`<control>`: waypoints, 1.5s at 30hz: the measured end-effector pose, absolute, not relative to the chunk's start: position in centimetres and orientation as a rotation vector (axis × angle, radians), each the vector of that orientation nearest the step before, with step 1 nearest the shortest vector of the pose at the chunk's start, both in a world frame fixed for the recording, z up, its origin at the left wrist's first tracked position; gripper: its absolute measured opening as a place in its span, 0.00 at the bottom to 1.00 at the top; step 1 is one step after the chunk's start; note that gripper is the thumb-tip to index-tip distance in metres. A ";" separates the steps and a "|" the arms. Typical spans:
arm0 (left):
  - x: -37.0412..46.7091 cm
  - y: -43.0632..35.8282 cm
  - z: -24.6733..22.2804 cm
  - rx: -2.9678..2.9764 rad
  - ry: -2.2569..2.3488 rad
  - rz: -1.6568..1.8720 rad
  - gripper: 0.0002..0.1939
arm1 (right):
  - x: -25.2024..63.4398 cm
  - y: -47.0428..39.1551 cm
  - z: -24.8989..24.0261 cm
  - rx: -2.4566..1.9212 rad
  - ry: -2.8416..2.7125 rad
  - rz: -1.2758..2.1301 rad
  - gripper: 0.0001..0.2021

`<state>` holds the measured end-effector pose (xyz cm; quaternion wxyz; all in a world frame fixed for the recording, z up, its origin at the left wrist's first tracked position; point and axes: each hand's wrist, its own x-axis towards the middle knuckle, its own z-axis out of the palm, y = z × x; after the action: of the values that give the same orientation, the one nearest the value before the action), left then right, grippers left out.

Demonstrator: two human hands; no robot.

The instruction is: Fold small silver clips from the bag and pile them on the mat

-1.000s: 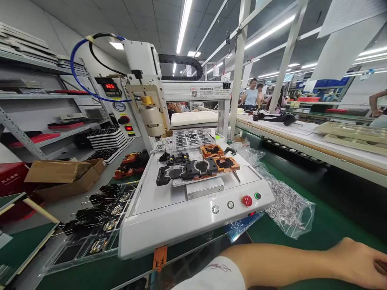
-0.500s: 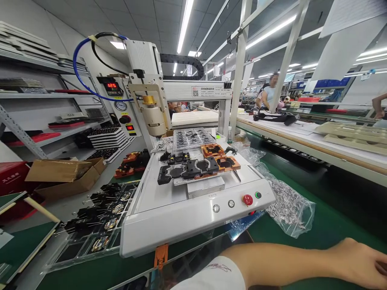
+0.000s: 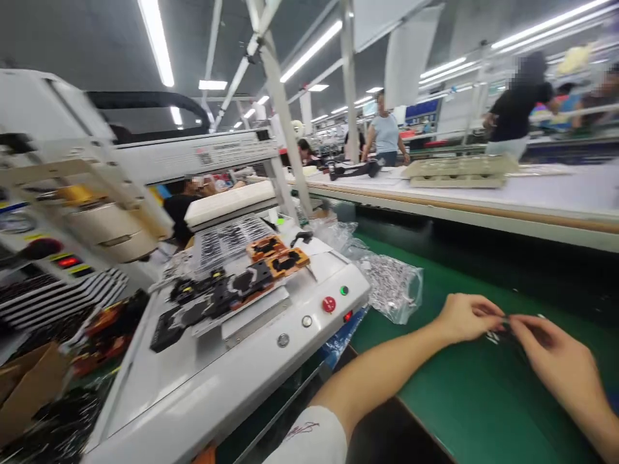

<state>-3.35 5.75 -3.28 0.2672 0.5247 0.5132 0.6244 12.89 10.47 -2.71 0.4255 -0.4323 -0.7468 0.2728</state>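
Note:
My left hand (image 3: 471, 317) and my right hand (image 3: 556, 351) meet fingertip to fingertip above the green bench mat (image 3: 488, 399). Both are closed in a pinch around a small dark piece (image 3: 506, 324), too small and blurred to name. A few tiny whitish bits (image 3: 492, 337) show just below the fingers, and I cannot tell whether they lie on the mat or hang from the piece. To the left of my hands, a clear plastic bag (image 3: 394, 287) full of small silvery parts rests on the mat.
A white benchtop machine (image 3: 203, 380) with buttons fills the left side. Orange fixtures (image 3: 285, 261), black fixtures (image 3: 213, 299) and a clear parts tray (image 3: 227, 241) sit on it. Beyond runs a long white worktable (image 3: 546, 193) with beige trays (image 3: 459, 171). Several people stand farther back.
The view has swung to the right and the machine has shifted left. My right hand has come into sight, and both hands now pinch at one small piece.

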 end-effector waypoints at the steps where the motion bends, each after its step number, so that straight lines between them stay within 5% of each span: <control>1: -3.3 5.6 -3.1 1.348 1.351 1.615 0.04 | 12.8 10.2 -2.6 -1.101 -1.832 0.753 0.07; 6: -3.3 5.6 -3.7 1.246 1.271 1.507 0.04 | 12.0 9.0 -2.5 -1.041 -1.761 0.855 0.17; 20: -3.8 5.3 -4.2 1.232 1.252 1.477 0.03 | 12.6 8.1 -2.4 -1.044 -1.803 0.951 0.09; 28: -3.7 5.7 -4.1 1.282 1.270 1.438 0.05 | 12.8 9.6 -3.8 -0.991 -1.858 0.886 0.15; 36: -8.3 4.9 -1.5 1.665 1.886 1.450 0.08 | 12.4 10.3 -5.0 -0.950 -2.179 0.405 0.16; 40: -10.9 3.7 0.1 1.731 2.562 1.026 0.13 | 12.4 10.2 -5.7 -0.998 -2.287 0.333 0.18; 45: -12.0 3.2 0.7 1.632 2.742 0.685 0.14 | 12.2 11.0 -6.5 -0.930 -2.299 0.354 0.16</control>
<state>-11.96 3.17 0.67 -0.0608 0.4992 0.8386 0.2094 12.24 10.97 -6.51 0.3128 -0.3527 -0.8716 0.1344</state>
